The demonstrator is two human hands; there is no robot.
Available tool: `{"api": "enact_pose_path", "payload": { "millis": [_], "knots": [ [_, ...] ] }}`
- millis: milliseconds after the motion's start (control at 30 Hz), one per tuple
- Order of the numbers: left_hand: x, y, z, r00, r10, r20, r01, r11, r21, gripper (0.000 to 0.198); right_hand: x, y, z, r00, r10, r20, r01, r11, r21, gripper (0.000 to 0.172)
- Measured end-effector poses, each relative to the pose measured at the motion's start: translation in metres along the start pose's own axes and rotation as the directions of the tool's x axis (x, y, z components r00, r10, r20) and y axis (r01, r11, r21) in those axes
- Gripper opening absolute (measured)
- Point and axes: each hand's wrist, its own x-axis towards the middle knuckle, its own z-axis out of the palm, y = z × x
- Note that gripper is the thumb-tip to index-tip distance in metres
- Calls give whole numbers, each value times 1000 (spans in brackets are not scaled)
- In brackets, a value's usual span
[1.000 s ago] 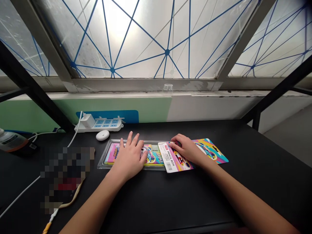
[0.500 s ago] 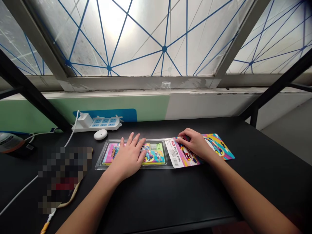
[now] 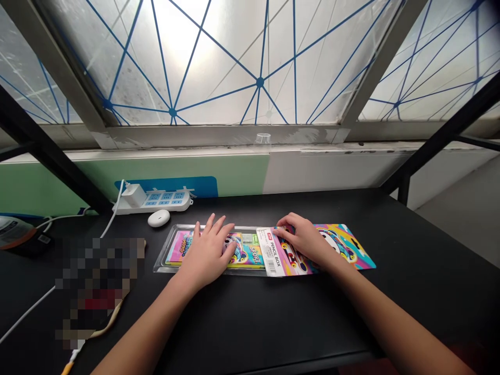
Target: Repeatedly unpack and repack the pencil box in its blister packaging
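A colourful pencil box (image 3: 252,254) lies in a clear plastic tray (image 3: 161,266) on the black desk. Over the box rests my left hand (image 3: 208,250), its fingers spread and laid flat, hiding the middle of the printed lid. A bright cardboard sleeve or card (image 3: 291,263) marked "PENCIL BOX", with a barcode, overlaps the right end of the tray. My right hand (image 3: 302,238) grips this card near its upper edge, fingers bent and thumb along its face. Part of the card's picture is hidden by that hand and forearm.
A white power strip (image 3: 172,201) with a plugged-in charger (image 3: 133,195) stands at the back left. Near it lies a white rounded case (image 3: 158,218). A blurred-out object (image 3: 103,286) and cables are at left. A small clear cup (image 3: 263,138) sits on the sill.
My right hand has shifted the card slightly left, so it covers more of the tray's right end. My left hand stays on the box. The view has moved slightly.
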Motion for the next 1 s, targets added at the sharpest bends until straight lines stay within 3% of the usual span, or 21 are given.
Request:
{"api": "enact_pose_path", "payload": {
  "millis": [167, 300, 433, 567, 633, 733, 867, 1000],
  "knots": [
    [1, 24, 1, 998, -56, -27, 49, 975, -219, 38, 1, -11, 13, 1000, 26, 8, -26, 999, -21, 30],
    [-3, 40, -2, 999, -28, -26, 12, 874, -485, 34, 2, -21, 16, 999, 22, 47, -18, 996, -85, 31],
    [-4, 25, -14, 987, -113, -110, 3, 713, -701, 32, 1, -18, 8, 995, 35, 96, -30, 998, -46, 31],
    [2, -5, -20, 924, -294, -243, 8, 652, -758, 33, 0, 1, -10, 988, 58, 144, -54, 998, -37, 33],
    [6, -14, -14, 905, -368, -212, 33, 559, -829, 38, 2, 12, -20, 978, 38, 207, -34, 999, -25, 36],
    [11, -17, -2, 908, -395, -140, 31, 397, -917, 44, 5, 19, -27, 950, 10, 313, -8, 1000, -7, 56],
    [11, -13, 4, 906, -398, -146, -30, 284, -958, 51, 13, 1, -18, 939, -6, 344, 39, 995, -88, 68],
    [11, -12, 2, 898, -419, -136, -56, 198, -979, 57, 31, -44, 7, 914, -67, 400, 158, 967, -199, 66]
  ]
}}
